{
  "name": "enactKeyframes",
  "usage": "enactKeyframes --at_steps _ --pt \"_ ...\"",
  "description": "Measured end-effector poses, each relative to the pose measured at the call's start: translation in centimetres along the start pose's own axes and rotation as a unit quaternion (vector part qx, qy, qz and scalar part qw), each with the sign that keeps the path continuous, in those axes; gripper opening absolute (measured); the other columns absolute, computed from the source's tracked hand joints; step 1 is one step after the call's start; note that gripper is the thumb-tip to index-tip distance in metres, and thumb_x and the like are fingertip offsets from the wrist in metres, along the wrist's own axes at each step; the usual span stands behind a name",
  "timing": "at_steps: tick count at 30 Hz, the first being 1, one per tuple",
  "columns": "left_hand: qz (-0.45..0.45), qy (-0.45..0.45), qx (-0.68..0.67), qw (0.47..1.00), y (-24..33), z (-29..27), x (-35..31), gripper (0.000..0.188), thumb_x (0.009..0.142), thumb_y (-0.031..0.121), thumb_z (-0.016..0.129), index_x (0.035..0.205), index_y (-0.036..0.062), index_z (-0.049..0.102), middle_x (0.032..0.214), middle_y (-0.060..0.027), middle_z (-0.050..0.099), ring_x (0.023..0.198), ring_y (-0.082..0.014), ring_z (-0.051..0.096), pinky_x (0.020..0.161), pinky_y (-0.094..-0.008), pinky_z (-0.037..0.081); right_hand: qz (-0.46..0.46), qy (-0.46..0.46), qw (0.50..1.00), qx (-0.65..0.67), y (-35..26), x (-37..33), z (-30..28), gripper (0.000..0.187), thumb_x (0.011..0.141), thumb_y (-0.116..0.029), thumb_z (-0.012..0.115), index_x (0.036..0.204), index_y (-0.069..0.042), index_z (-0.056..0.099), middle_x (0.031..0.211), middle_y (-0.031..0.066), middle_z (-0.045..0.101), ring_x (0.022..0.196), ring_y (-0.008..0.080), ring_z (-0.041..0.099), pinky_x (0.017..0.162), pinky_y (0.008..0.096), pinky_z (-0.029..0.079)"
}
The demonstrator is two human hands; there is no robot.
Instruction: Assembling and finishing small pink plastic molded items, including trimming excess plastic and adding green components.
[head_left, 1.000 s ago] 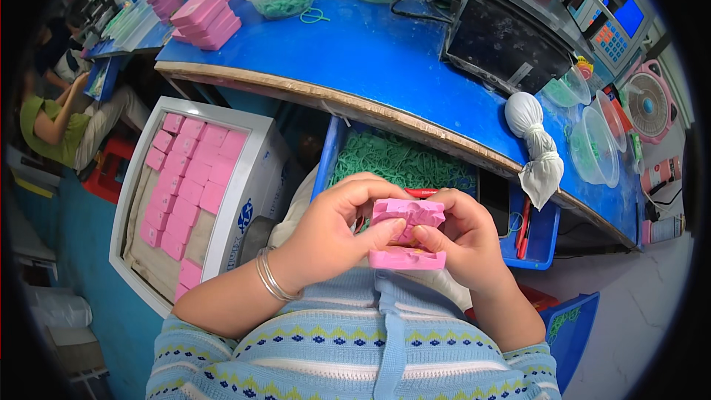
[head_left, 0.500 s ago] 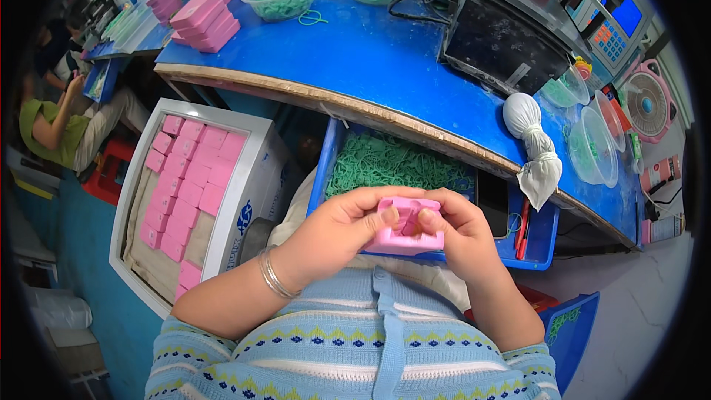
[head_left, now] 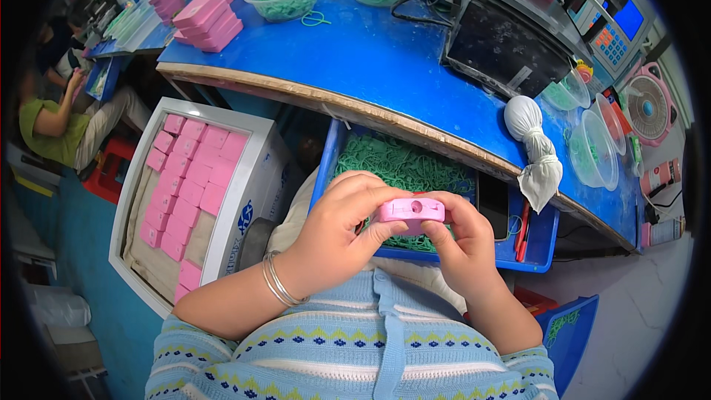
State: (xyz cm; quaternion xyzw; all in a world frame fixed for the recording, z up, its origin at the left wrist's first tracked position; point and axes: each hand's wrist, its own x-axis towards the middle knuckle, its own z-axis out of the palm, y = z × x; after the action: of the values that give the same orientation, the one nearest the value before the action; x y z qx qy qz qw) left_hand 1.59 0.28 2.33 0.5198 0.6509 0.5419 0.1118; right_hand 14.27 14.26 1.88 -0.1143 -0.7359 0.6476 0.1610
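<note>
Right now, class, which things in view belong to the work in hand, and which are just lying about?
Probably the work:
left hand and right hand, holding a pink block
green strings in the blue tray
boxed pink blocks

Probably lying about:
pink fan
pink container

1 round-holed pink block [head_left: 411, 212], level

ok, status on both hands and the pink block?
Left hand and right hand gripping pink block at either end. Round hole facing camera. Blue tray of green strands beneath, not obstructing.
</note>
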Motion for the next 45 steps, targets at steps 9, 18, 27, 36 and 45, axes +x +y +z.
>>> enactKeyframes --at_steps 9,18,27,36,45 --pt "0.105 0.073 0.178 0.976 0.2 -0.1 0.4 0.030 0.062 0.010 0.075 0.088 0.0036 0.062 0.078 -0.0080 0.056 0.072 -0.0241 0.051 0.066 -0.0334 0.041 -0.183 0.066 0.959 -0.205 0.0 0.4 0.1 0.034 0.073 -0.003 0.067 0.106 0.000 0.059 0.097 0.0148 0.063 0.086 0.0246 0.062 0.075 0.0305 0.048" --pt "0.063 0.076 0.143 0.985 0.4 0.3 0.3 0.027 0.060 0.008 0.077 0.078 0.0046 0.056 0.069 -0.0072 0.047 0.064 -0.0224 0.044 0.060 -0.0319 0.036 -0.306 0.149 0.914 -0.222 0.9 0.9 0.4 0.036 0.069 0.002 0.069 0.104 0.002 0.059 0.098 0.0184 0.063 0.085 0.0268 0.063 0.072 0.0307 0.050" --pt "0.000 -0.024 0.021 0.999 -0.3 -1.0 0.7 0.028 0.063 0.006 0.075 0.085 0.0020 0.058 0.077 -0.0064 0.051 0.073 -0.0189 0.049 0.069 -0.0304 0.040 -0.054 -0.016 0.993 0.102 1.7 1.2 -0.8 0.033 0.074 -0.004 0.069 0.103 -0.001 0.055 0.098 0.0062 0.057 0.086 0.0130 0.057 0.073 0.0259 0.048" --pt "-0.047 -0.106 -0.201 0.973 0.6 -0.3 1.5 0.076 0.062 0.017 0.079 0.125 0.0003 0.041 0.121 -0.0127 0.046 0.116 -0.0254 0.040 0.094 -0.0349 0.036 0.132 -0.126 0.872 0.454 2.0 2.3 -0.5 0.044 0.089 -0.039 0.050 0.112 -0.002 0.049 0.094 0.0063 0.057 0.071 0.0103 0.054 0.057 0.0237 0.044" --pt "0.047 -0.084 0.211 0.973 1.2 0.5 2.7 0.077 0.052 0.009 0.076 0.123 0.0095 0.045 0.113 -0.0142 0.040 0.109 -0.0320 0.039 0.095 -0.0419 0.031 0.101 -0.056 0.966 0.232 0.2 2.4 -1.6 0.036 0.092 -0.028 0.047 0.115 0.000 0.049 0.101 0.0075 0.058 0.087 0.0112 0.056 0.078 0.0249 0.046"
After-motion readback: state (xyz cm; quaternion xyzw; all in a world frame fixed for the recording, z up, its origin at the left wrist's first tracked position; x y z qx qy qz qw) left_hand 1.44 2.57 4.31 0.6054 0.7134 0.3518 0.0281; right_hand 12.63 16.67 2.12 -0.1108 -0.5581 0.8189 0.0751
